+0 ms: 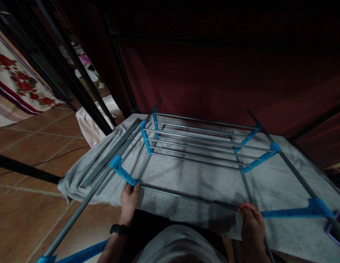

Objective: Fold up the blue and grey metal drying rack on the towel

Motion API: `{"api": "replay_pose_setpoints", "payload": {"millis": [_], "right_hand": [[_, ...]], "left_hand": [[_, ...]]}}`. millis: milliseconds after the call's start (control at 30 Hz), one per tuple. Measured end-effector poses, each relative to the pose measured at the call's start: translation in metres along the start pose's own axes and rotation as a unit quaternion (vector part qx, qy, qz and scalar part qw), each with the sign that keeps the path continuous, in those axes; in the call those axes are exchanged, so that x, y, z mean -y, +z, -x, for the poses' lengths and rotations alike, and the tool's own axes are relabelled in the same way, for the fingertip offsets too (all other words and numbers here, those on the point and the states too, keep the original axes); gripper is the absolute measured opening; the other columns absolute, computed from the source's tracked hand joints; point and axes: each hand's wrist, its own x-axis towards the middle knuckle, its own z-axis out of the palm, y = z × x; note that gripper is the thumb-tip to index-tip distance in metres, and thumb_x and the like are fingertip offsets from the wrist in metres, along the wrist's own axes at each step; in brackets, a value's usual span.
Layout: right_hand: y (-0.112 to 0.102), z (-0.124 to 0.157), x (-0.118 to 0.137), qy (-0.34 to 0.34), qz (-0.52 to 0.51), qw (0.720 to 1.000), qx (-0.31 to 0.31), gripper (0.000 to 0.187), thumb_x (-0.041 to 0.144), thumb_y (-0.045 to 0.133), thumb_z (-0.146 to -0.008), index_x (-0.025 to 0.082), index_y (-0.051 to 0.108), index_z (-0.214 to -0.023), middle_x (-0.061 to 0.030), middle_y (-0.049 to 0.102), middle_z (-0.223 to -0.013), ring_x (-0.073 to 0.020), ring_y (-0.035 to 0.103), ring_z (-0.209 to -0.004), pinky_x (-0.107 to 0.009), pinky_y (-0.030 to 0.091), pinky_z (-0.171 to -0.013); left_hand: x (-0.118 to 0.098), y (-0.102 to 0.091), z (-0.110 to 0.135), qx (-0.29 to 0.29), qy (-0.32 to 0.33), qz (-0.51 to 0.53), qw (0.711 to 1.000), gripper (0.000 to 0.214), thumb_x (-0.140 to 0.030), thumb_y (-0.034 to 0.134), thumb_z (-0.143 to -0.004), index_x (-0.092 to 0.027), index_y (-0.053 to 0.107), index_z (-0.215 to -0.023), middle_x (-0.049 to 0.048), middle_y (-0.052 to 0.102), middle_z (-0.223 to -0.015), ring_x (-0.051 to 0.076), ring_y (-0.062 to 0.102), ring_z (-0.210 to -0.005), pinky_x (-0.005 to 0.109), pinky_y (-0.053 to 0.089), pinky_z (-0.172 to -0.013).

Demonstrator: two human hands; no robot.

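A rack frame of grey metal rods [197, 148] and blue plastic connectors [122, 171] lies on a grey towel [202, 175]. My left hand [128, 202] is closed on the left end of the nearest grey rod [186, 197], right beside a blue connector. My right hand [252, 223] grips the same rod's right end, next to another blue connector [295, 212]. A black watch sits on my left wrist.
Dark red fabric walls [227, 76] with black poles stand behind the frame. Brown tiled floor [27, 146] lies to the left, with a flowered cloth [19, 80], a folded white cloth [90, 124] and a dark cable. Loose grey rods [112, 157] rest on the towel's left side.
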Motion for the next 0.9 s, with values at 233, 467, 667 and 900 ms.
{"api": "replay_pose_setpoints", "payload": {"millis": [233,467,667,900], "right_hand": [[-0.004,0.001,-0.001,0.004,0.022,0.996,-0.090,0.039,0.048,0.074,-0.067,0.021,0.065,-0.092,-0.0035,0.069,-0.095,-0.0194,0.062,-0.082,-0.032,0.050,-0.071],[-0.047,-0.007,-0.004,0.051,0.006,0.981,-0.186,0.050,0.055,0.077,-0.059,0.024,0.056,-0.092,0.0013,0.060,-0.081,-0.0197,0.058,-0.073,-0.035,0.049,-0.066],[-0.054,-0.038,0.039,-0.027,0.088,0.995,-0.048,0.047,0.055,0.070,-0.070,0.022,0.068,-0.102,-0.0060,0.068,-0.108,-0.0296,0.059,-0.111,-0.048,0.041,-0.104],[-0.037,-0.046,0.051,-0.126,0.139,0.981,-0.054,0.036,0.050,0.068,-0.062,0.021,0.067,-0.083,-0.0093,0.063,-0.100,-0.0310,0.057,-0.102,-0.051,0.043,-0.098]], "left_hand": [[-0.010,-0.005,-0.007,0.018,-0.022,-0.067,0.997,0.034,-0.055,0.058,-0.069,-0.023,0.066,-0.079,0.0121,0.073,-0.081,0.036,0.071,-0.088,0.047,0.056,-0.080],[0.009,0.003,-0.011,-0.006,-0.034,-0.030,0.999,0.040,-0.055,0.059,-0.071,-0.023,0.070,-0.093,0.0124,0.076,-0.094,0.040,0.069,-0.106,0.053,0.053,-0.094],[0.013,0.010,-0.008,-0.014,-0.020,0.039,0.999,0.047,-0.055,0.059,-0.070,-0.020,0.070,-0.100,0.0148,0.075,-0.110,0.038,0.066,-0.117,0.052,0.048,-0.107],[0.002,0.006,-0.008,-0.023,-0.018,0.054,0.998,0.046,-0.055,0.060,-0.068,-0.021,0.070,-0.097,0.0137,0.076,-0.107,0.037,0.066,-0.117,0.053,0.048,-0.106]]}}
